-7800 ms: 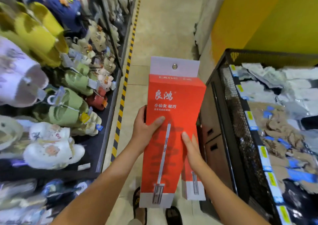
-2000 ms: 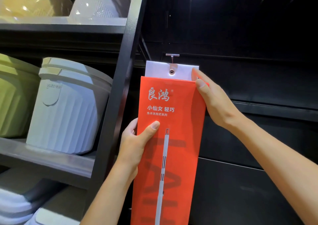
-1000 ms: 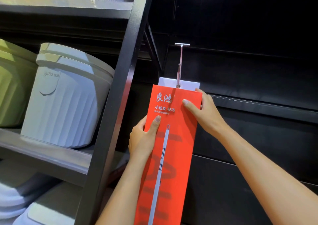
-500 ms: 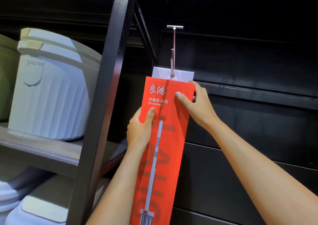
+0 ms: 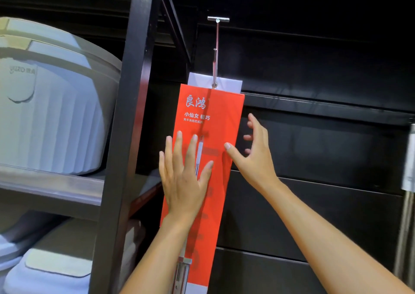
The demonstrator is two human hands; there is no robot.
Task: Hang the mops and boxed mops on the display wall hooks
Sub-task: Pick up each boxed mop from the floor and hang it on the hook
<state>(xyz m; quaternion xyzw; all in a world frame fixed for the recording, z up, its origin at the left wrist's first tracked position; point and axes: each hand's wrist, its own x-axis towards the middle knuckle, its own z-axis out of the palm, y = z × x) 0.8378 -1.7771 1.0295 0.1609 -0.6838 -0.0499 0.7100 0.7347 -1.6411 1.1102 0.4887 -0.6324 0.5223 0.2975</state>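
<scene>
The left hand (image 5: 184,177) lay flat against the front of the boxed mop (image 5: 211,118), fingers straight and spread over the printed mop handle, gripping nothing. The right hand (image 5: 253,156) was held apart from it at the box's right edge, fingers splayed and relaxed beside the carton. Its thumb reached to the edge of the red face, though I could not tell whether it touched. Neither hand was closed around anything.

The boxed mop, a tall red carton with white Chinese lettering, hung upright by the eyelet in its white hang tab (image 5: 229,83). A thin metal hook (image 5: 216,53) ran through the eyelet, and the hook came out from a small T-shaped bracket on the black display wall (image 5: 314,136).

Just left of the carton stood a black upright post (image 5: 132,114) of a shelving unit. Beyond it, a pale ribbed bucket (image 5: 51,114) sat on a grey shelf (image 5: 56,186), with a white lidded tub (image 5: 45,271) on the level below.
</scene>
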